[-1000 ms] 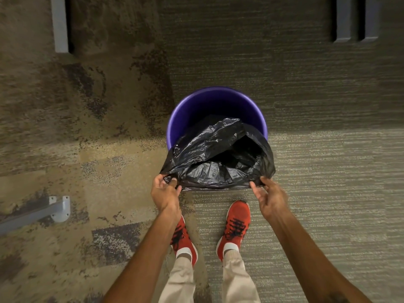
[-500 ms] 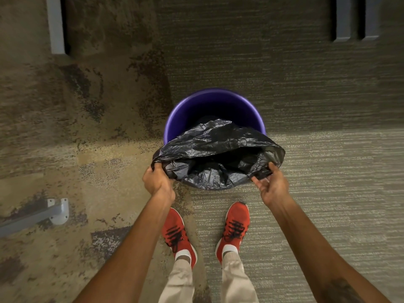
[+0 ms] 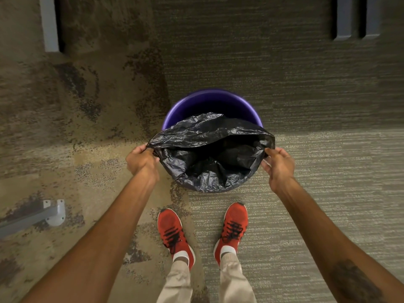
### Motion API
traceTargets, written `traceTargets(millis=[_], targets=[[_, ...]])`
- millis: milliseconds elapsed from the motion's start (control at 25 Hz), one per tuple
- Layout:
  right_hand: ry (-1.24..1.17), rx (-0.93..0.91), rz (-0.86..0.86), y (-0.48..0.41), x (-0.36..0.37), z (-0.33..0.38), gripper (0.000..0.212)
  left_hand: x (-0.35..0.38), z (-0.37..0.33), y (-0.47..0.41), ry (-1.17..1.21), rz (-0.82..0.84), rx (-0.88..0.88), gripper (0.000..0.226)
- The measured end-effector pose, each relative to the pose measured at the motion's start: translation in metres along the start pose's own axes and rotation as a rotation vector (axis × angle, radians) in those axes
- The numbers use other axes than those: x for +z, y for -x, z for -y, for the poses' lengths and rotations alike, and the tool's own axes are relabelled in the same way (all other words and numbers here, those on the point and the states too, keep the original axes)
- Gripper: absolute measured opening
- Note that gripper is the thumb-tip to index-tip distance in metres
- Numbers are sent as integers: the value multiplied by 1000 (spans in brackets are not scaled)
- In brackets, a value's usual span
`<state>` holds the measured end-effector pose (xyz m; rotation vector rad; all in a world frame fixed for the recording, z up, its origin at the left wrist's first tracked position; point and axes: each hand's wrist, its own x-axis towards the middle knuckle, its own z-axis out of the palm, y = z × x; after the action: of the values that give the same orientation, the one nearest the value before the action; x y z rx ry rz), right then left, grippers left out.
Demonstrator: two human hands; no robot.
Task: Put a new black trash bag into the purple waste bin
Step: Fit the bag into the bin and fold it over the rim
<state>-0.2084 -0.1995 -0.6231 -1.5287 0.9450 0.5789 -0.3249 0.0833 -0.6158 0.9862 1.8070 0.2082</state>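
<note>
The purple waste bin [image 3: 209, 101] stands on the carpet straight ahead of my feet. A black trash bag [image 3: 209, 158] hangs inside it, its mouth spread wide over the near half of the rim; the far purple rim stays bare. My left hand [image 3: 142, 161] grips the bag's edge at the bin's left side. My right hand [image 3: 278, 166] pinches the bag's edge at the right side. The bag's far flap lies loosely folded across the opening.
My two red shoes [image 3: 175, 232] stand just behind the bin. A grey metal furniture foot [image 3: 52, 212] juts in at the lower left. Grey legs stand at the top left [image 3: 49, 22] and top right [image 3: 344, 18].
Both hands have slid apart and up along the bin's sides, stretching the bag's mouth wider. The bag's near edge now wraps the front of the rim.
</note>
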Motion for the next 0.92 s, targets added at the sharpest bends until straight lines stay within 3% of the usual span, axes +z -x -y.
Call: traceTargets(millis=[240, 440, 640, 920], targets=[[86, -175, 30, -11, 14, 16, 16, 10, -10, -9, -28, -38, 35, 19], [329, -326, -2, -22, 26, 34, 9, 19, -23, -13, 54, 82, 109, 22], [730, -617, -103, -21, 38, 44, 16, 34, -25, -9, 23, 115, 269, 13], [756, -751, -20, -16, 59, 40, 24, 50, -30, 8, -297, 92, 594, 13]])
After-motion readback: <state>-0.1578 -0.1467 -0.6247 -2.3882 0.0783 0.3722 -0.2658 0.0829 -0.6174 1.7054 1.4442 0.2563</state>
